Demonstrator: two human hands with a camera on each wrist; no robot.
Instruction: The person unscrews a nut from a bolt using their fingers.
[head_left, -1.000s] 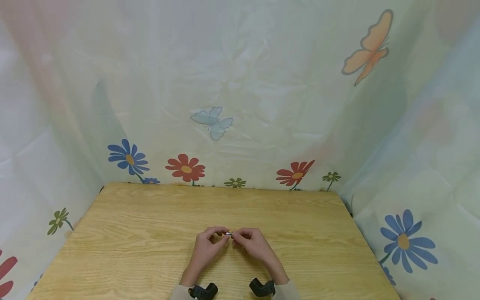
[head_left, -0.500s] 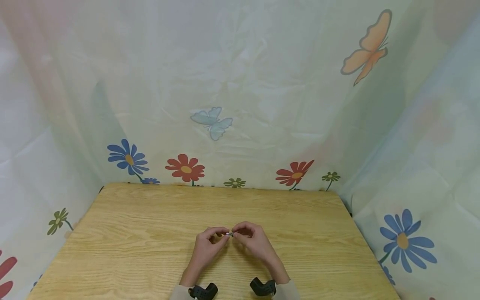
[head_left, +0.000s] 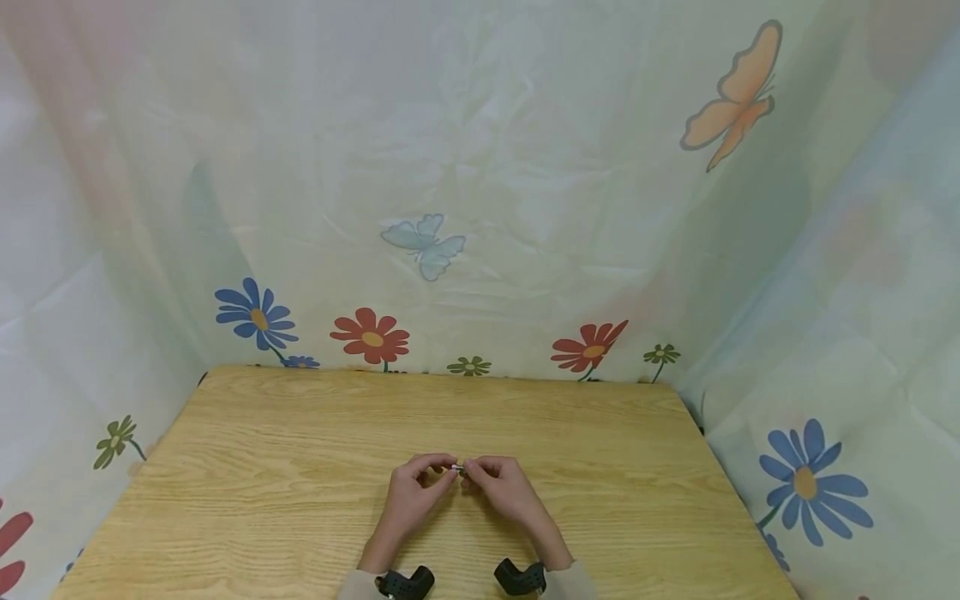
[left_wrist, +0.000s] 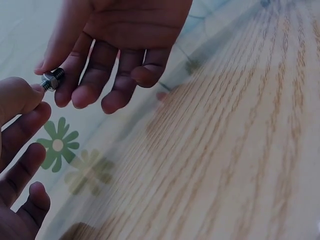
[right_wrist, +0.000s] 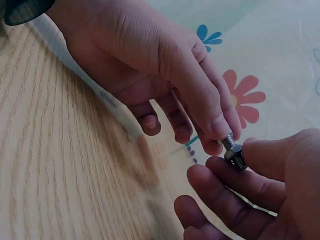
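Above the middle of the table, a short silver threaded bolt [right_wrist: 228, 141] carries a hex nut [right_wrist: 234, 152] partway along its length. My left hand [head_left: 411, 493] pinches one end of the bolt between thumb and index finger. From the other side, the thumb and index finger of my right hand [head_left: 513, 490] pinch the nut. The left wrist view shows the nut [left_wrist: 50, 81] between the right thumb and index finger, with the bolt's dark threads sticking out past it. The remaining fingers of both hands are loosely bent and hold nothing.
Under the hands lies a light wood-grain table [head_left: 285, 433]. A pale curtain [head_left: 495, 167] printed with flowers and butterflies stands along its back and sides. Each wrist wears a black device, such as the left wrist device [head_left: 407, 582].
My right fingers rose and spread slightly half a second ago, then came back down onto the nut. My left hand has stayed in place, holding the bolt.
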